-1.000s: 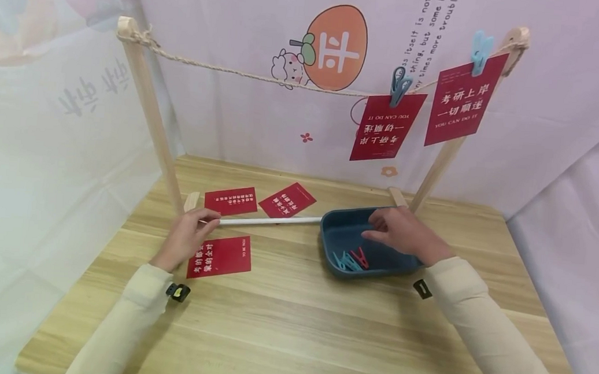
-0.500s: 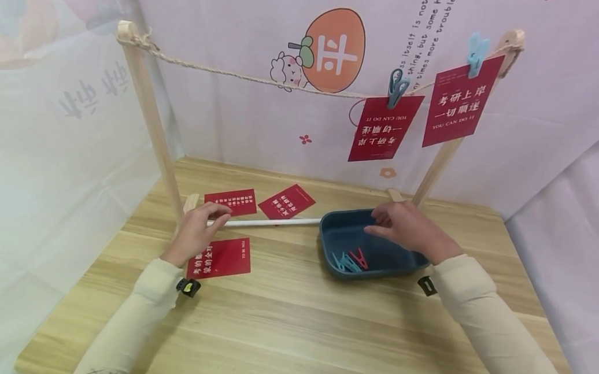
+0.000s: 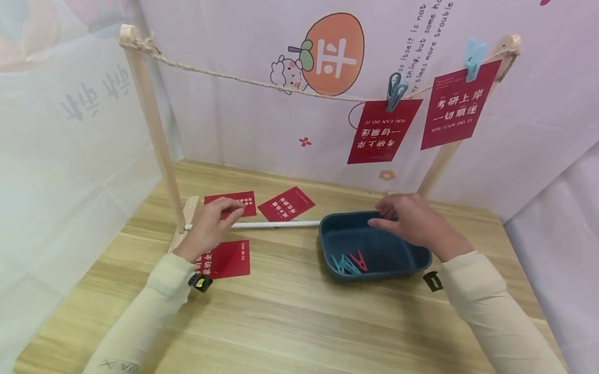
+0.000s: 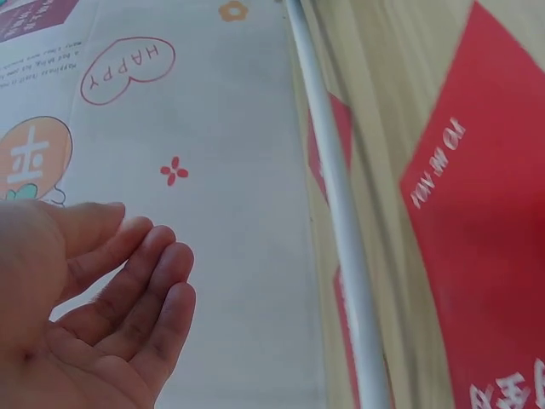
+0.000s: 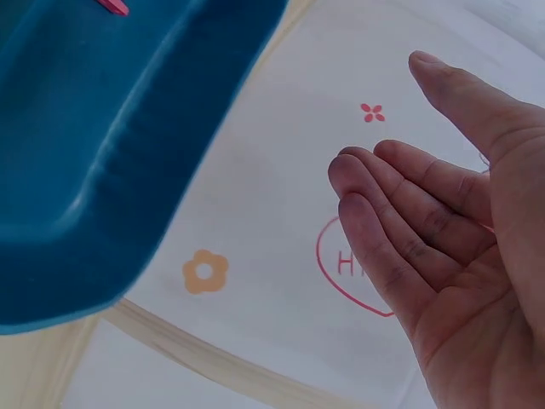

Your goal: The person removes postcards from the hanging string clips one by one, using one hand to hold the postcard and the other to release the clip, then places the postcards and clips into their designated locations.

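Observation:
My left hand point(image 3: 209, 227) hovers above the left end of a white rod point(image 3: 276, 224), its fingers loosely bent and holding nothing. Below it lies a red card point(image 3: 232, 260), partly covered by the hand; another red card point(image 3: 246, 200) is just behind. Over the back right part of a dark blue tray point(image 3: 326, 258) is my right hand point(image 3: 416, 223). In the right wrist view its thumb stands apart from the relaxed fingers point(image 5: 387, 256), with nothing between them. Light blue clothespins point(image 3: 345, 265) and a red clothespin point(image 3: 359, 261) lie in the tray's front left corner.
A rope point(image 3: 224, 76) spans a left wooden post point(image 3: 150, 118) and a right wooden post point(image 3: 439, 168). A dark blue clothespin point(image 3: 395, 93) and a light blue clothespin point(image 3: 473, 61) hold red cards on it. A third loose card point(image 3: 286, 204) lies at the back.
My left hand has moved right and slightly away from me, uncovering the rod's left end. The right hand has shifted slightly right and toward the back. Cards and tray stay in place.

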`<state>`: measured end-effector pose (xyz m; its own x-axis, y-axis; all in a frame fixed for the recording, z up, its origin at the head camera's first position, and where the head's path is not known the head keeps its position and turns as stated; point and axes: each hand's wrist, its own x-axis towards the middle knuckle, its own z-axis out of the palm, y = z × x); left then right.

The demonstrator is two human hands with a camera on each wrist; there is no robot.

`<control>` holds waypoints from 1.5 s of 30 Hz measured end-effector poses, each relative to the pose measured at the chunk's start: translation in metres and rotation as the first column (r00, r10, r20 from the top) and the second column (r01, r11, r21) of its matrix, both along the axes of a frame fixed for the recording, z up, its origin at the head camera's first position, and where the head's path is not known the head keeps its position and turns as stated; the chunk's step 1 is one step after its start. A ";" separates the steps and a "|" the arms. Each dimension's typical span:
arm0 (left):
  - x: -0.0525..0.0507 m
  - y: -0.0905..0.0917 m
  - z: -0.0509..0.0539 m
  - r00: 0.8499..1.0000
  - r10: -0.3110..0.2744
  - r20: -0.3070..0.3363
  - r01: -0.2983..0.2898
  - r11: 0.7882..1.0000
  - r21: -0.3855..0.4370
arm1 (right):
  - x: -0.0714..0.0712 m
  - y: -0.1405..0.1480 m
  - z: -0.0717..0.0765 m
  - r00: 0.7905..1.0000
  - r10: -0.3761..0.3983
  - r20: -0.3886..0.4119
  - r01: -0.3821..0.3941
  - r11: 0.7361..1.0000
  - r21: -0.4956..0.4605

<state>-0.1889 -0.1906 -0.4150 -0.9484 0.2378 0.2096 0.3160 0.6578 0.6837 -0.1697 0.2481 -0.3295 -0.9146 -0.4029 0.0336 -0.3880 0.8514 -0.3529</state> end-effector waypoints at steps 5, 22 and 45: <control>-0.005 0.010 0.004 0.999 -0.034 -0.019 0.035 0.999 0.027 | 0.003 0.000 0.010 1.000 -0.017 -0.012 0.017 1.000 0.015; -0.012 0.047 0.018 0.991 -0.119 -0.065 0.123 0.990 0.068 | 0.010 0.007 0.046 0.994 -0.039 -0.103 0.041 0.999 0.014; -0.023 0.093 0.036 0.981 -0.173 -0.087 0.182 0.977 0.114 | 0.014 0.004 0.083 0.956 -0.004 -0.292 0.012 1.000 0.025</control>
<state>-0.2121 -0.0971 -0.3793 -0.8735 0.3698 0.3166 0.4744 0.5005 0.7242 -0.1556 0.2525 -0.2469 -0.8699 -0.3998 0.2889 -0.4637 0.8624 -0.2029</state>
